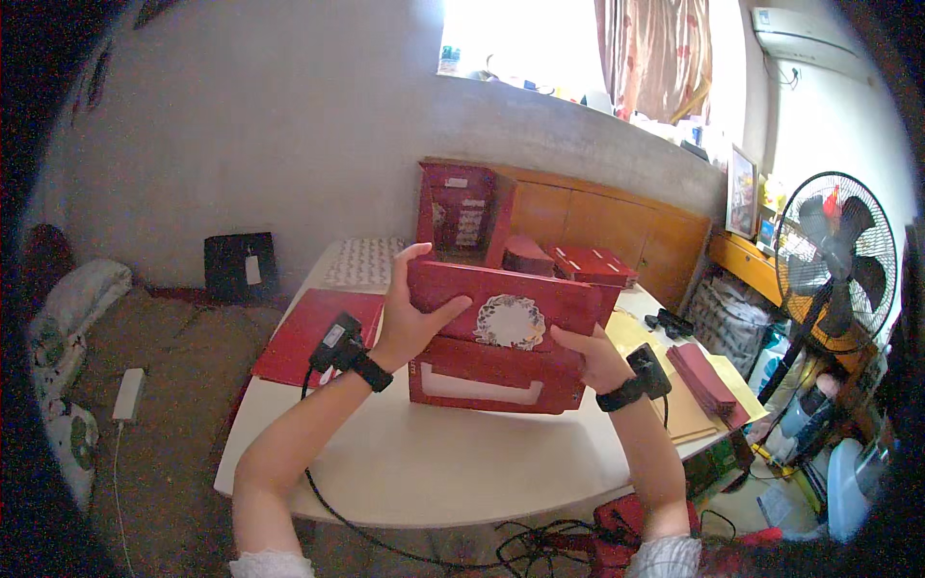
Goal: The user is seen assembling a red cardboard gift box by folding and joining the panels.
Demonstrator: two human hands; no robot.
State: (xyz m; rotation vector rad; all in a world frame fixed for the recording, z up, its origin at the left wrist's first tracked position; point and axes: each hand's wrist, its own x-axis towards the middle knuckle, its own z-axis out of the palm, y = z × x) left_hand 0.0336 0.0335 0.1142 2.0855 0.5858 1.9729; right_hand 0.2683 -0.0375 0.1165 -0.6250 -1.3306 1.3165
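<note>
Between both hands a red cardboard box (498, 376) stands upright on the white table (433, 462). Its face shows a pale floral wreath print and a light cutout strip lower down. My left hand (419, 311) grips the upper left edge, thumb on the front and fingers around the side. On the right side, my right hand (592, 354) holds the box with its thumb against the front; its other fingers are partly hidden. Each wrist wears a black strap with a small device. Flat red card (311, 318) lies to the left of the box.
Behind stand an open red box (462, 209) and stacked red boxes (592, 266). Yellow sheets (679, 404) and pink paper pieces (697, 376) lie at the right. A black cable (340, 516) hangs by the front edge. A standing fan (838, 253) is at the far right.
</note>
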